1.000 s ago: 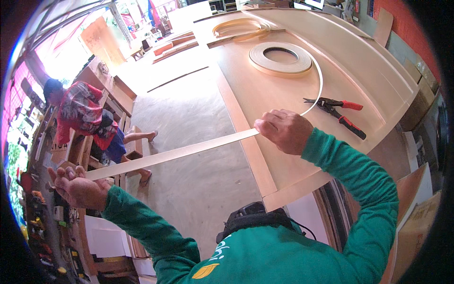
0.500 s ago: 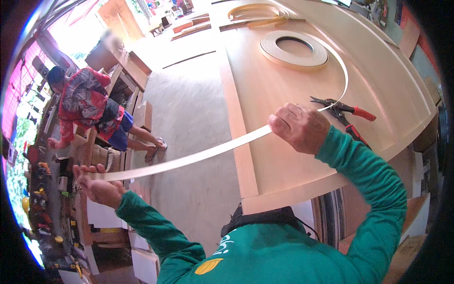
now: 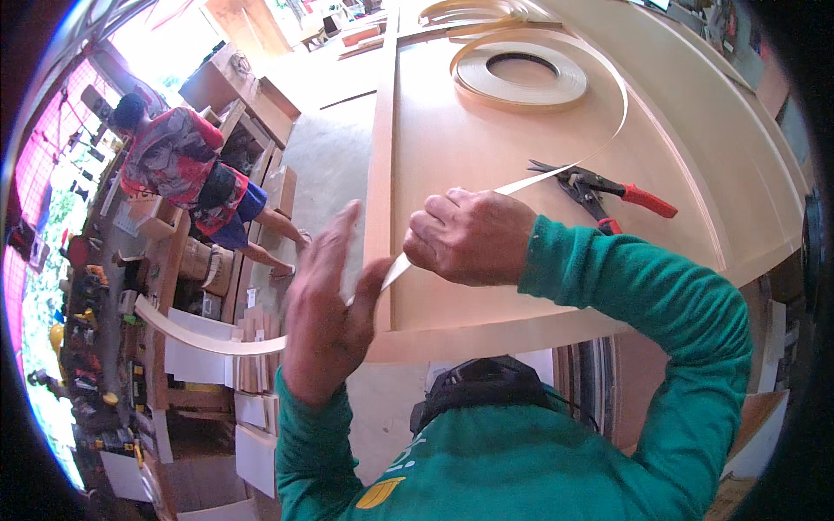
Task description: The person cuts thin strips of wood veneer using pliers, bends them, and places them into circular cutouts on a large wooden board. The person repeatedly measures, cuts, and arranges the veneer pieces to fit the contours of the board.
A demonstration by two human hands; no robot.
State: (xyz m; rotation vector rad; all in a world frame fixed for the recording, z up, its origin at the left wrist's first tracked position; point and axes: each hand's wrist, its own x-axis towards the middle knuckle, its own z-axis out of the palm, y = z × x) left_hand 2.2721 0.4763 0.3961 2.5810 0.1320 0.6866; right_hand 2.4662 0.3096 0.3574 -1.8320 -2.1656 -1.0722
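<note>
Clock positions are taken from the middle of the view, with 12 at its top. The strip (image 3: 208, 344), pale and narrow, is the thing being handled: it peels off the roll (image 3: 521, 95) at 1 o'clock, swings out in a curve, then comes down to the hands near the centre. The right hand (image 3: 473, 236), just off the centre toward 1 o'clock, is clenched round it. The left hand (image 3: 328, 308), at 8 o'clock, has its fingers straightened and its thumb apart from them. The strip passes behind that hand and out again, bending toward a loose end at 9 o'clock; whether the left hand pinches it, I cannot tell

The roll lies flat on the counter (image 3: 434, 139), which fills the space from 12 to 4 o'clock. Snips (image 3: 575, 180) with red grips lie there too, at 2 o'clock, and the strip crosses over their blades in this view; I cannot tell if they touch. A coil (image 3: 473, 10) rests at 12 o'clock, beyond the roll. At 10 o'clock a co-worker (image 3: 178, 165) in a red patterned shirt stands by wooden shelving (image 3: 161, 347), across the grey floor (image 3: 334, 139)
</note>
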